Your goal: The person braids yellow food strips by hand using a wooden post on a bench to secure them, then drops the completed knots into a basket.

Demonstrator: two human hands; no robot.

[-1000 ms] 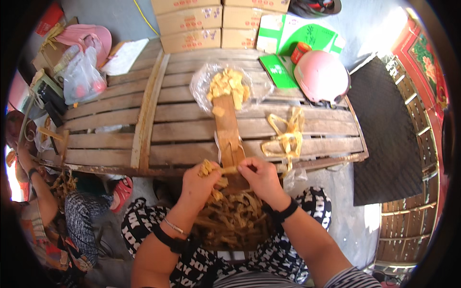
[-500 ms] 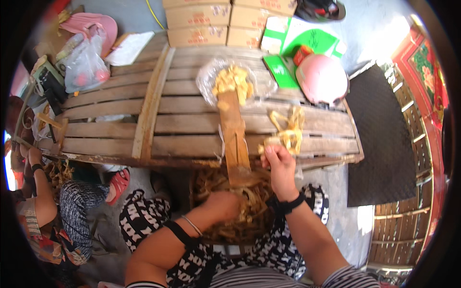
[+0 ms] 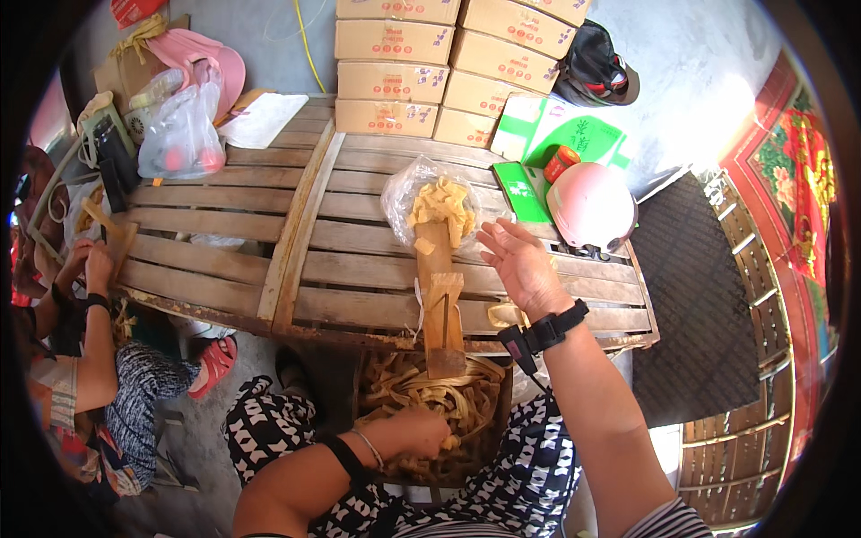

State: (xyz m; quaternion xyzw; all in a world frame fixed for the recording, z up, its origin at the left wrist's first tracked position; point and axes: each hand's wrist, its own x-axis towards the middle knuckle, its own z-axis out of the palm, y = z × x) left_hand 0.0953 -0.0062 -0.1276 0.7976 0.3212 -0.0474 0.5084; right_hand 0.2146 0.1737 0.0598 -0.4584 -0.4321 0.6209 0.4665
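My left hand [image 3: 421,433] is closed, low in a box of dried yellow-brown strips [image 3: 475,381] between my knees; a small yellowish bit shows at its fingertips, but what it grips is unclear. My right hand [image 3: 522,267] is over the right part of the slatted table, fingers spread and nothing in them. Just left of it, a narrow wooden board with a slotted block [image 3: 442,300] juts over the table's near edge above the box. Thin yellow pieces [image 3: 446,206] lie heaped on a clear plastic bag [image 3: 402,202] at the board's far end. Below my right wrist rests a yellowish strip [image 3: 507,314].
Cardboard boxes [image 3: 390,81] are stacked behind the slatted table [image 3: 359,264]. A pink helmet [image 3: 592,206], an orange-red can [image 3: 562,163] and green packaging [image 3: 525,193] stand at the right. At the left are a plastic bag [image 3: 184,134] and another person's hands [image 3: 90,260].
My right hand has moved forward from the near table edge, and its fingers have spread from a pinch. My left hand stays in the box. The view has tilted up.
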